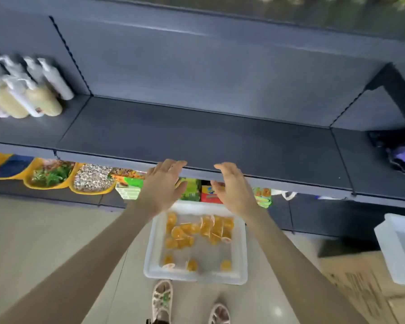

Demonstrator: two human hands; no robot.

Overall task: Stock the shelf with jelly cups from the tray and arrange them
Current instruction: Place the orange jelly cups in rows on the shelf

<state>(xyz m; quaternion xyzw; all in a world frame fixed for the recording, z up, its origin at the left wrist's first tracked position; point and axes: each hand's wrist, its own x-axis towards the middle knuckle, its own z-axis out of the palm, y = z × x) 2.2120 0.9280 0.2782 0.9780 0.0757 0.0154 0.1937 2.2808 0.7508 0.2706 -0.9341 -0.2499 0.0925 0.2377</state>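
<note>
A white plastic tray (241, 256) sits on the floor below me, holding several orange jelly cups (198, 230) scattered loosely inside. Above it runs a dark grey shelf (197, 139), its middle section bare. My left hand (161, 185) and my right hand (232, 188) hover side by side at the shelf's front edge, over the tray's far end. Both have relaxed, spread fingers and hold nothing.
White and cream bottles (26, 90) stand on the shelf at far left. Yellow bins (52, 176) and snack packs (192, 190) fill the lower shelf. A second white tray (398, 246) and cardboard (360, 281) lie at right. A dark bag (398, 148) sits on the shelf's right end.
</note>
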